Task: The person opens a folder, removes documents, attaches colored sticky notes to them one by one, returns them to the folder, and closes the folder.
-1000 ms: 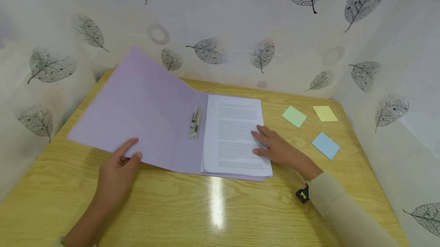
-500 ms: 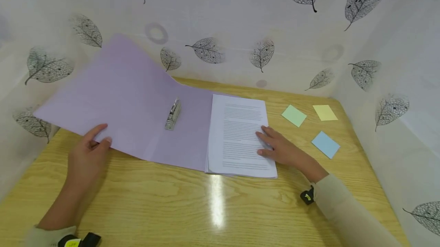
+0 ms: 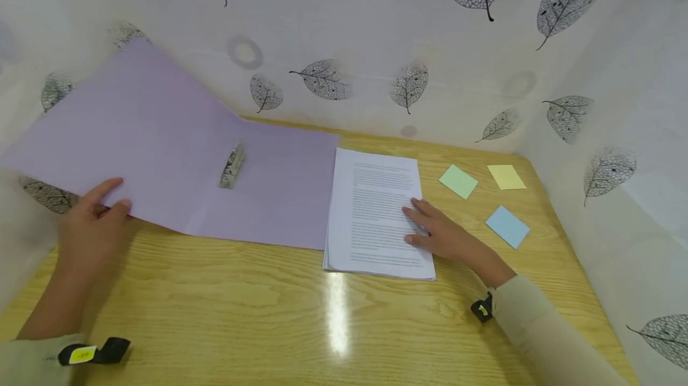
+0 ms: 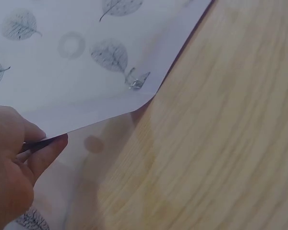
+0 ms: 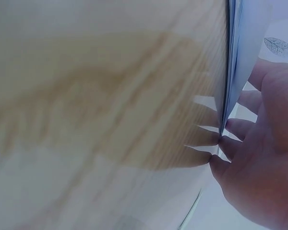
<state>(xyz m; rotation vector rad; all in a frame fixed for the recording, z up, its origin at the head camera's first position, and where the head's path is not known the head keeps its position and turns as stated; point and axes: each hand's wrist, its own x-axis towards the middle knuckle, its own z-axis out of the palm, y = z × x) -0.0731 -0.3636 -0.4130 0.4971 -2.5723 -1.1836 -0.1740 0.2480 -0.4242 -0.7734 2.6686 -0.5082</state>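
A purple file folder (image 3: pixel 145 135) lies opened out at the left, its cover tilted up off the table. A metal clip (image 3: pixel 232 166) is fixed inside it. My left hand (image 3: pixel 92 227) pinches the cover's near edge between thumb and fingers, also plain in the left wrist view. A stack of printed paper (image 3: pixel 381 213) lies just right of the folder, its left edge by the folder's right edge. My right hand (image 3: pixel 443 233) rests on the stack's right side with fingers spread. In the right wrist view its fingertips (image 5: pixel 225 143) touch along the stack's edge.
Green (image 3: pixel 458 181), yellow (image 3: pixel 507 177) and blue (image 3: pixel 507 226) sticky notes lie right of the paper on the wooden table (image 3: pixel 242 308). A leaf-patterned curtain (image 3: pixel 355 27) closes off the back and sides.
My left hand has drawn the folder leftward and out from under the paper stack. The stack shifted slightly right and stays under my right hand.
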